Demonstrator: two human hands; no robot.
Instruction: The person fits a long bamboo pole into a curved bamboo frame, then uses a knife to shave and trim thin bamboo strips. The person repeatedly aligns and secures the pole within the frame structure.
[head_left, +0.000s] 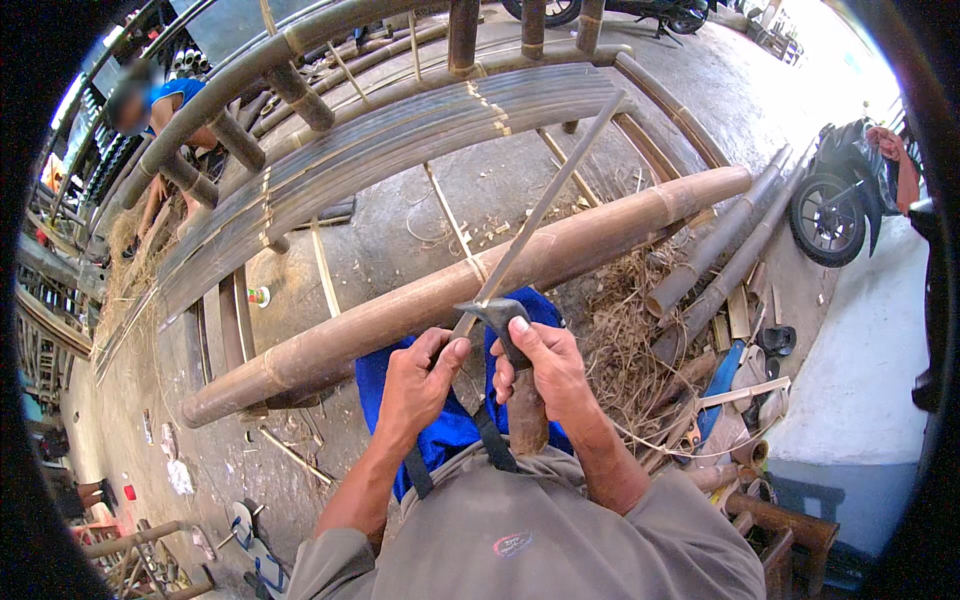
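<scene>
A long narrow bamboo strip (560, 192) slants up and to the right from my left hand (422, 385), which pinches its near end between thumb and fingers. Closed around a knife with a dark, hooked blade (497, 316) is my right hand (556, 372). The thumb presses on the dark part, and the blade's tip lies against the strip close to my left fingers. Below that hand, a thick brown wooden handle (528, 415) runs back toward my belly. Both hands are just on my side of a thick bamboo pole (400, 310) of a bench-like frame.
Flat bamboo slats (380, 125) lie across the frame's far side. Shavings (635, 330) and loose bamboo poles (720, 235) cover the floor at right, near a motorcycle (835, 200). Another person in blue (175, 95) crouches at far left. Sandals (258, 550) lie at lower left.
</scene>
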